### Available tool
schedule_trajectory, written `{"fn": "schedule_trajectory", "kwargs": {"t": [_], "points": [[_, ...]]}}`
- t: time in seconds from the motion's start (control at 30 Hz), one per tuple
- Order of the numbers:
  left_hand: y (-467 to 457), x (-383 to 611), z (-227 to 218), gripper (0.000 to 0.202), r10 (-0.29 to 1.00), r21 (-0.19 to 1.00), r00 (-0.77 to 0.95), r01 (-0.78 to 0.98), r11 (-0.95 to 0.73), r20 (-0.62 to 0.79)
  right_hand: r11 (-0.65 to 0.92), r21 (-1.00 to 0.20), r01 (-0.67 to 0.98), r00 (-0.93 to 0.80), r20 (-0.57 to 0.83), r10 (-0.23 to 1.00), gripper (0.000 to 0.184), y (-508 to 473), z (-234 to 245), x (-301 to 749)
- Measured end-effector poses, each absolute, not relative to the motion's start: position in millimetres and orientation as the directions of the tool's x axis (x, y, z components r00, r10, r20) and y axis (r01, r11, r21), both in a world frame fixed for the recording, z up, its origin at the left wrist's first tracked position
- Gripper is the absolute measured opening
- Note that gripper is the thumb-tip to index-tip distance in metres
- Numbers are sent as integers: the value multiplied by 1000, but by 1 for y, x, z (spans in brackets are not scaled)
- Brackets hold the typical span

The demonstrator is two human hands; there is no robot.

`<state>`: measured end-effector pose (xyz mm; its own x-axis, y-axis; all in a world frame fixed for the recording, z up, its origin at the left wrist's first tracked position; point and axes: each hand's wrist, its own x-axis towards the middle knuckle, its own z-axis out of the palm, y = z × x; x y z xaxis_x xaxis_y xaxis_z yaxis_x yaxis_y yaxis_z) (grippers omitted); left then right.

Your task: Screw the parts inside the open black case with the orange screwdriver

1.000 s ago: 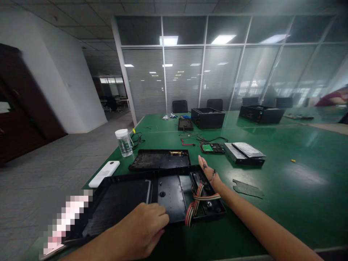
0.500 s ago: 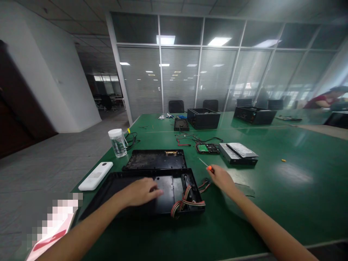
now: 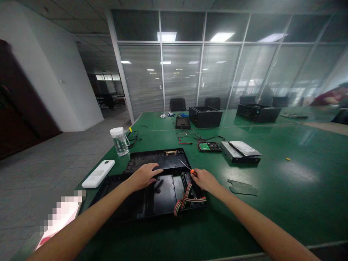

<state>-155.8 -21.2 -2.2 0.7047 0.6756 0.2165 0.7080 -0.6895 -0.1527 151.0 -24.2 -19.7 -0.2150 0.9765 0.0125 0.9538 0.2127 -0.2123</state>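
Observation:
My right hand [image 3: 206,180] is closed around a screwdriver [image 3: 186,165] with an orange handle and a thin metal shaft pointing up and left. It hovers by the right end of a shallow black casing [image 3: 164,199]. My left hand [image 3: 145,176] has its thumb and fingers apart and lies over the casing's far edge; whether it presses on it I cannot tell. A striped ribbon cable [image 3: 185,199] loops over the casing's right end. Just behind lies a second black panel [image 3: 148,158] with a brass-coloured strip.
Left are a white power-bank-like block [image 3: 98,174] and a clear bottle [image 3: 119,142]. To the right lie a circuit board with green [image 3: 204,146], a drive [image 3: 241,154] and a dark flat piece [image 3: 243,187]. Black computer cases [image 3: 206,116] stand farther back. A person sits far right.
My right hand has moved left with the screwdriver, from beside the casing to its right end. My left hand has shifted up to the casing's far edge, and its fingers have spread.

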Motion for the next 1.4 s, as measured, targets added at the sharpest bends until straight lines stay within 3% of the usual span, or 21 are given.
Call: {"fn": "schedule_trajectory", "kwargs": {"t": [0.13, 0.33, 0.53, 0.67, 0.77, 0.97, 1.1, 1.27, 1.4], "points": [[-13, -149, 0, 18, 471, -264, 859, 510, -819, 200, 218, -280, 935, -212, 52, 976, 29, -21, -29, 154], [-2, -130, 1, 17, 394, -322, 907, 421, -848, 148, 219, -334, 917, -200, 91, 976, 29, -25, -34, 154], [4, -69, 3, 22, 406, -77, 872, 440, -895, 272, 216, -337, 916, -181, 134, 974, 33, -32, -37, 148], [8, -48, -16, 21, 494, 167, 784, 467, -869, 376, 233, -451, 862, -165, 185, 969, 39, -27, -40, 156], [9, -48, -31, 21, 568, 272, 706, 499, -823, 424, 207, -512, 834, -57, 292, 955, 41, -22, -39, 162], [9, -50, -42, 22, 591, 319, 651, 499, -806, 476, 225, -618, 753, -7, 335, 942, 45, -19, -35, 162], [9, -49, -45, 21, 621, 293, 628, 553, -780, 468, 209, -703, 680, 45, 324, 945, 34, -15, -37, 168], [6, -51, -44, 20, 615, 266, 666, 557, -787, 423, 178, -823, 540, 164, 310, 936, 41, 2, -38, 195], [4, -51, -39, 17, 613, 282, 676, 545, -790, 409, 266, -840, 474, 52, 328, 943, 35, 8, -26, 221]]}}
